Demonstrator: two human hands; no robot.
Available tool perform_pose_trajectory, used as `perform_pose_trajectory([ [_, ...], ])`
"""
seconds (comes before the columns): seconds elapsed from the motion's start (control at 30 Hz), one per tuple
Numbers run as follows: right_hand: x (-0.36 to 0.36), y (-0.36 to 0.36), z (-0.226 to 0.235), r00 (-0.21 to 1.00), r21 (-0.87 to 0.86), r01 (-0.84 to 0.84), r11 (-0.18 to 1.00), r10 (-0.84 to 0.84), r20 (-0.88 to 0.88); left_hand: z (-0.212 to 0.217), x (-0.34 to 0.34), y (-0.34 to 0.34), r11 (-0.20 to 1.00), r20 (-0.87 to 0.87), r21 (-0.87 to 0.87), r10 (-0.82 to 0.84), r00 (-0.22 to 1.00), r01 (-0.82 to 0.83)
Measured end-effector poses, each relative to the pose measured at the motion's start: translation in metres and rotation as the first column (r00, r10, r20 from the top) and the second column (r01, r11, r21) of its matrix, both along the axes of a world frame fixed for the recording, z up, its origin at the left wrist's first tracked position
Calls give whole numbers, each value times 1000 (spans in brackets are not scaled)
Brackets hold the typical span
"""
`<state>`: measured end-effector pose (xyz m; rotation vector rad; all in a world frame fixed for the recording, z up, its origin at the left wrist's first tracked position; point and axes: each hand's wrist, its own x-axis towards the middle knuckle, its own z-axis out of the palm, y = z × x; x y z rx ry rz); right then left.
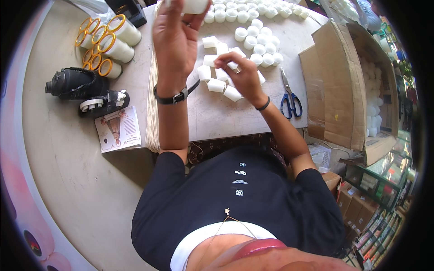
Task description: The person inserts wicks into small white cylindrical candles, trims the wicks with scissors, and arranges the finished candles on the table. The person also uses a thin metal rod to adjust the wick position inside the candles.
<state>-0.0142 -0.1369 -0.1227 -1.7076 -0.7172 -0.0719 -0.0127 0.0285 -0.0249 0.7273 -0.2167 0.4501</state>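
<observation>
My left hand (176, 43) is raised at the top of the view, its fingers closed round a small white cup-like piece (195, 5) that the upper edge partly cuts off. My right hand (244, 72) hovers over a loose group of white cups (216, 85), several of them tipped on their sides. Its thumb and fingertips are pinched together, and whatever is between them, if anything, is too small to make out. Beyond it, more white cups (267, 59) stand upright in a cluster, with long rows of cups (231, 15) along the far edge of the table (203, 122).
Blue-handled scissors (290, 104) lie right of the cups, beside an open cardboard box (337, 86) of white pieces. A bundle of cream cords (153, 90) runs down the table's left edge. Further left are white rolls with gold rings (118, 47), a black bottle (72, 84), a tape dispenser (105, 104) and a printed booklet (118, 128).
</observation>
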Motion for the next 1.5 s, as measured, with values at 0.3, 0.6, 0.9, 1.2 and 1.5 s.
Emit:
perform_pose_trajectory([
  [0.3,17,18,17,923,-11,334,943,-324,207,-103,-6,7,988,-351,-85,-150,924,128],
  [0.6,12,27,7,941,-66,290,955,-272,201,-129,-15,0,991,-388,17,-119,914,136],
  [0.9,17,27,-2,923,-90,283,955,-246,297,-130,-18,-1,992,-404,83,-58,913,99],
  [1.2,16,29,-3,924,-124,309,943,-266,274,-129,-21,-2,990,-411,115,-29,911,83],
  [1.5,18,28,-8,910,-89,290,953,-246,335,-130,-21,-4,989,-414,140,5,910,58],
])
